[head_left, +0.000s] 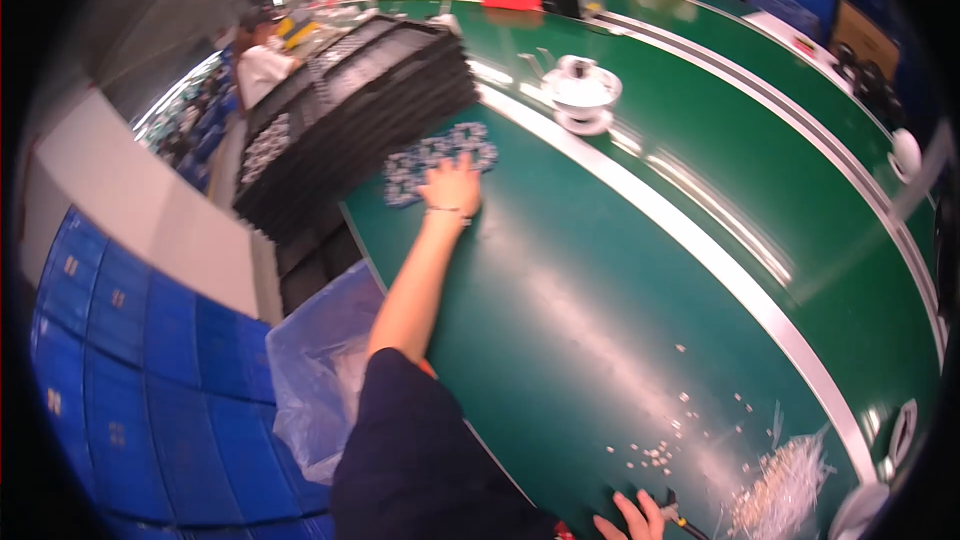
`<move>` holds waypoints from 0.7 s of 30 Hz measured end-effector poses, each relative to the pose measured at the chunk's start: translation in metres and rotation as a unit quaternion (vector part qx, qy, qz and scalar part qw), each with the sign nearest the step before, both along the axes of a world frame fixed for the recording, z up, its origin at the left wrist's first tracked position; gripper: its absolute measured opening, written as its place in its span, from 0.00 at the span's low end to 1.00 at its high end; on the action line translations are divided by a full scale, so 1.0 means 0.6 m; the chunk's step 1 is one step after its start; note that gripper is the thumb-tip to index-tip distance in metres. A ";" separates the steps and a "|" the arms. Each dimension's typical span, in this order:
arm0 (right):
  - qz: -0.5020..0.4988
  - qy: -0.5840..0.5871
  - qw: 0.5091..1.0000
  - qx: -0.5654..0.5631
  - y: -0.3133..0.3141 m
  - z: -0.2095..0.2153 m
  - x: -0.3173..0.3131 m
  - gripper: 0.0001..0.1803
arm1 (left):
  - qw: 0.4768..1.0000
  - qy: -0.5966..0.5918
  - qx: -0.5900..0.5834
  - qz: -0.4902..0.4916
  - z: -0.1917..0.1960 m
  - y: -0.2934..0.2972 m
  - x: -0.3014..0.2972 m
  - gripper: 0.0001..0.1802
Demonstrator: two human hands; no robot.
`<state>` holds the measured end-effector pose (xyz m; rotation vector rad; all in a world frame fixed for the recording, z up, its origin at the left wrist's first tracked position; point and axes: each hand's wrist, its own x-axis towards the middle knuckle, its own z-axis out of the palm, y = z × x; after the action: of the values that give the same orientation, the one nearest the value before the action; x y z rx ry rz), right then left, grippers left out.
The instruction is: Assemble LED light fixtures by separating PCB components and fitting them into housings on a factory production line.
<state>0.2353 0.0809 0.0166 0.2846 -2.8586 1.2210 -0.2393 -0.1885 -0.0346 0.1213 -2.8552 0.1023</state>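
Note:
My left arm, in a dark sleeve, stretches across the green worktop to a blue-and-white patterned panel [405, 178], which looks like a circuit board. On its near edge lies my left hand [452, 187], fingers extended and slightly blurred; no grip around it shows. A band circles that wrist. At the lower edge my right hand [632, 518] is partly cut off, its visible fingers spread apart. Close beside it is a tool with a yellow-and-black handle [688, 526], whose kind I cannot make out. Small pale pieces [655, 457] are scattered beyond my right hand.
Black trays [370, 90] are stacked at the far left. A clear plastic bag [310, 370] hangs at the worktop's left edge; another bag [785, 485] of pale pieces lies right. Past a pale rail, a green conveyor carries a white device [583, 90]. Blue bins [150, 410] stand left.

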 end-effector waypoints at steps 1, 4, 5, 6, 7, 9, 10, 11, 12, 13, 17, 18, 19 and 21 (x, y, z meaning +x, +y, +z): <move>-0.002 0.022 1.000 0.014 -0.002 0.005 0.002 0.21 | 1.000 -0.014 0.009 0.000 -0.002 0.011 -0.014 0.24; 0.004 0.054 0.998 0.009 -0.021 0.028 -0.010 0.21 | 0.996 0.078 0.020 -0.048 -0.011 -0.001 -0.029 0.24; -0.002 0.064 0.998 -0.006 -0.029 0.036 -0.018 0.20 | 0.975 0.189 0.027 -0.113 -0.012 -0.018 -0.028 0.22; 0.002 0.054 0.998 -0.040 -0.039 0.042 -0.028 0.20 | 0.958 0.239 0.042 -0.151 -0.007 -0.046 -0.031 0.21; 0.018 0.041 0.998 -0.044 -0.047 0.042 -0.039 0.20 | 0.936 0.289 0.062 -0.193 0.017 -0.063 -0.031 0.19; 0.051 0.023 0.997 -0.058 -0.066 0.036 -0.058 0.21 | 0.883 0.423 0.010 -0.205 0.089 -0.128 -0.035 0.10; 0.053 0.008 0.997 -0.054 -0.077 0.037 -0.069 0.21 | 0.871 0.453 -0.008 -0.191 0.132 -0.168 -0.037 0.07; 0.053 -0.006 0.997 -0.051 -0.084 0.039 -0.079 0.22 | 0.874 0.462 -0.026 -0.149 0.171 -0.214 -0.042 0.07; 0.061 -0.004 0.998 -0.028 -0.089 0.032 -0.088 0.23 | 0.880 0.463 -0.031 -0.104 0.204 -0.263 -0.049 0.09; 0.064 0.004 0.998 -0.017 -0.093 0.027 -0.097 0.24 | 0.889 0.451 -0.053 -0.055 0.236 -0.334 -0.064 0.10; 0.031 0.004 0.998 0.047 -0.112 -0.001 -0.126 0.34 | 0.964 0.181 0.032 0.194 0.283 -0.430 -0.123 0.25; 0.042 -0.006 0.998 0.051 -0.121 -0.014 -0.129 0.35 | 0.967 0.153 0.036 0.201 0.273 -0.502 -0.139 0.30; 0.046 -0.001 0.996 0.081 -0.137 -0.025 -0.137 0.35 | 0.975 0.087 0.084 0.187 0.262 -0.527 -0.140 0.39; 0.049 0.003 0.992 0.118 -0.153 -0.044 -0.150 0.34 | 0.962 -0.021 0.101 0.252 0.256 -0.531 -0.124 0.47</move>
<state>0.1453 -0.0111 -0.0097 0.4354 -3.0183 0.8894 -0.3139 -0.5073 0.1193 0.8953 -2.7978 -0.0876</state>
